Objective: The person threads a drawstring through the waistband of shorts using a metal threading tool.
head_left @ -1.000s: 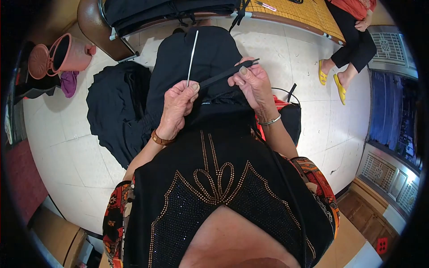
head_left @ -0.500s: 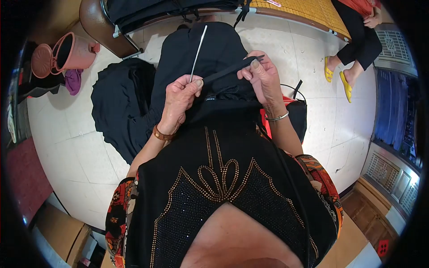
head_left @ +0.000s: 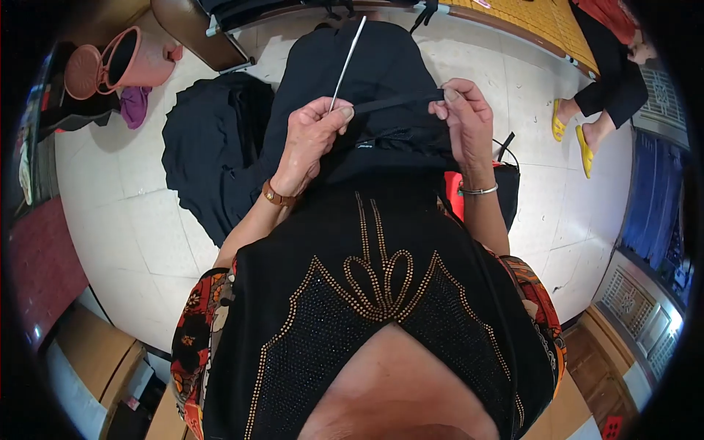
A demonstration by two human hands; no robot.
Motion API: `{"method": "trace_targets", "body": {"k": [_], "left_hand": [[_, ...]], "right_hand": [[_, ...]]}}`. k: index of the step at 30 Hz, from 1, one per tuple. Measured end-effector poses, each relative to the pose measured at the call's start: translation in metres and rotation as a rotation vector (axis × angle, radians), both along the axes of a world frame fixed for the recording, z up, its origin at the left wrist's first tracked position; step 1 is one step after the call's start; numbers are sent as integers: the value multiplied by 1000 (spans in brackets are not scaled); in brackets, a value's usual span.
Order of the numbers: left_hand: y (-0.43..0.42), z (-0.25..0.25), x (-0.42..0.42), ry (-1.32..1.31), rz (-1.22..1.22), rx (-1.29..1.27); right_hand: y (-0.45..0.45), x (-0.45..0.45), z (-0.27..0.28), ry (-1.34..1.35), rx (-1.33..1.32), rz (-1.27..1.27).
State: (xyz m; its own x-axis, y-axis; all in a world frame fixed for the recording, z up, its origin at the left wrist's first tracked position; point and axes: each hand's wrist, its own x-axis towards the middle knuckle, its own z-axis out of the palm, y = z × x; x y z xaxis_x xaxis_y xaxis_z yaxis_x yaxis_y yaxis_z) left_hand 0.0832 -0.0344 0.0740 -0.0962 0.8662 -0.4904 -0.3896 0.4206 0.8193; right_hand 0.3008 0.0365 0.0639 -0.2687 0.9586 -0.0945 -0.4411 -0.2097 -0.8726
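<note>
My left hand is closed, pinching a thin silvery metal rod that points up and away. Between its fingertips it also grips one end of a narrow black fabric strap. The strap runs nearly straight across to my right hand, whose thumb and fingers pinch its other end. Black cloth covers my lap beneath both hands, with a small pale label near its gathered part. Whether the strap joins this cloth cannot be made out.
Bunched black fabric lies at my left. A pink bucket and a purple cloth stand farther left. Ahead is a bench with a woven mat. Another person's yellow slippers are at right. A red-and-black bag sits by my right arm.
Both hands have shifted right in view as the camera moved. My right hand has turned and lowered slightly; the strap now lies flatter, and its loose tip no longer sticks out past the fingers.
</note>
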Motion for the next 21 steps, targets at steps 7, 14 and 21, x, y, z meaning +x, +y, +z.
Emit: {"method": "trace_targets", "body": {"k": [7,14,21], "left_hand": [[6,0,-7,-6,-57,-7],[13,-9,-4,-40,-188,94],[14,4,-11,-71,-144,-33]], "right_hand": [[-5,12,9,-233,121,-38],[-11,20,18,-243,260,-105],[-12,39,-1,-461,105,147]]}}
